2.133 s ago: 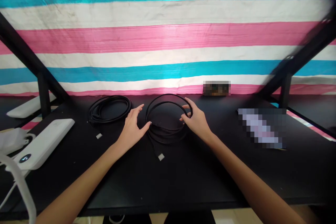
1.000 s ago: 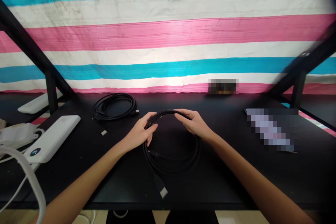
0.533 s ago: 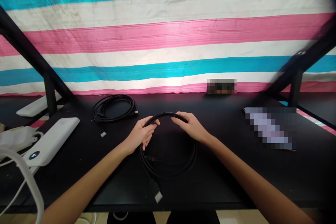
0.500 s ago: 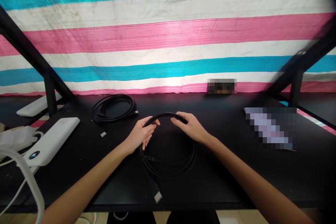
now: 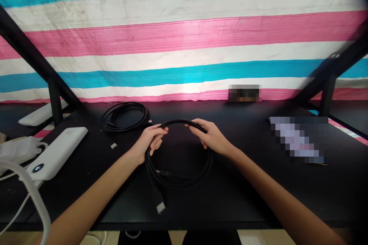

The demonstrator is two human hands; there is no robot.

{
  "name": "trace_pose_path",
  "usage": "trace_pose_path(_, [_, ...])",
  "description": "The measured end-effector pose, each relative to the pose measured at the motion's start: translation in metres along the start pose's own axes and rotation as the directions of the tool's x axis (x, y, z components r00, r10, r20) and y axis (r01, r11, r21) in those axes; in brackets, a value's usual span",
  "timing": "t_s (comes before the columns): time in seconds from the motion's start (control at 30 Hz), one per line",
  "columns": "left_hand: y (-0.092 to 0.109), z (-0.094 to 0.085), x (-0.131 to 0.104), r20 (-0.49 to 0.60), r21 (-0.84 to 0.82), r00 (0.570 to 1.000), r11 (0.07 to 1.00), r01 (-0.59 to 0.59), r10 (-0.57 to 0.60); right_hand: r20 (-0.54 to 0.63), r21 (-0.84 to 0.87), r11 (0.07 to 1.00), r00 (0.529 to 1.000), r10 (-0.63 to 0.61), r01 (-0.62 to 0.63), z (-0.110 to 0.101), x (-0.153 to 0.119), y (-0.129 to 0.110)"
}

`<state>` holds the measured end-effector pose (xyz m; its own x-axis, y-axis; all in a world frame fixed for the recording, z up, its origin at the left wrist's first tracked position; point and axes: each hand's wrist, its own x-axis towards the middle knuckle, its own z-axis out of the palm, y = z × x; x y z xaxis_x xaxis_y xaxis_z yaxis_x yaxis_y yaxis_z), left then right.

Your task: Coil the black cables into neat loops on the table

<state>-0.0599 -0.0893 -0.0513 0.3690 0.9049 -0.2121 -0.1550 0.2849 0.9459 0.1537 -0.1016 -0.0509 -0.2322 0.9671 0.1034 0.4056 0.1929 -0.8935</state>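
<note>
A black cable [image 5: 184, 186] is wound into a round coil in front of me at the middle of the table. My left hand [image 5: 151, 139] grips the coil's upper left, and my right hand [image 5: 207, 132] grips its upper right, fingers wrapped round the strands. One end with a metal plug [image 5: 161, 207] hangs out below the coil at the lower left. The other, smaller connector [image 5: 165, 172] lies inside the loop. To the left, behind my left hand, a second coiled black cable [image 5: 126, 129] rests on the table, its metal plug [image 5: 114, 146] pointing toward me.
At the left lie a white power bank [image 5: 61, 153] with a small display, a white power strip [image 5: 18, 149] and white cords. A pixelated flat item [image 5: 299, 138] lies at the right, a pixelated box [image 5: 244, 93] at the back. Black frame bars [image 5: 37, 57] slant up on both sides.
Both hands still hold the coil. The coil's lower part and hanging plug have swung left and slightly up, and the left hand has shifted a little left.
</note>
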Motion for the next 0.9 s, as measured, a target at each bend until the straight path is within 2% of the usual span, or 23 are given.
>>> trace_pose_path(0.17, [0.004, -0.005, -0.001, 0.074, -0.328, 0.995, 0.941, 0.086, -0.066, 0.043, 0.152, 0.987, 0.998, 0.053, -0.059, 0.001, 0.002, 0.002])
trace_pose_path(0.3, [0.007, -0.010, -0.001, 0.102, -0.480, 0.994, 0.874, 0.072, -0.026, 0.113, 0.300, 0.947, 0.990, 0.085, -0.116, 0.002, 0.001, 0.003])
trace_pose_path(0.43, [0.006, -0.019, 0.001, 0.065, -0.595, 0.998, 0.803, 0.030, 0.012, 0.180, 0.425, 0.873, 0.967, 0.177, -0.239, 0.002, -0.001, 0.000])
trace_pose_path(0.57, [0.002, -0.023, 0.005, -0.001, -0.655, 1.000, 0.756, -0.005, 0.006, 0.240, 0.463, 0.821, 0.939, 0.247, -0.335, 0.002, -0.001, -0.001])
trace_pose_path(0.67, [0.001, -0.019, 0.006, -0.003, -0.673, 1.000, 0.740, -0.007, 0.007, 0.261, 0.450, 0.816, 0.927, 0.268, -0.362, 0.002, -0.001, 0.000])
trace_pose_path(0.77, [0.004, -0.012, 0.005, 0.030, -0.662, 0.999, 0.749, -0.014, 0.045, 0.278, 0.448, 0.820, 0.928, 0.249, -0.355, 0.003, -0.002, 0.000])
trace_pose_path(0.9, [0.008, -0.004, 0.004, 0.077, -0.622, 0.993, 0.783, -0.019, 0.086, 0.217, 0.539, 0.788, 0.953, 0.211, -0.297, 0.006, -0.004, -0.001])
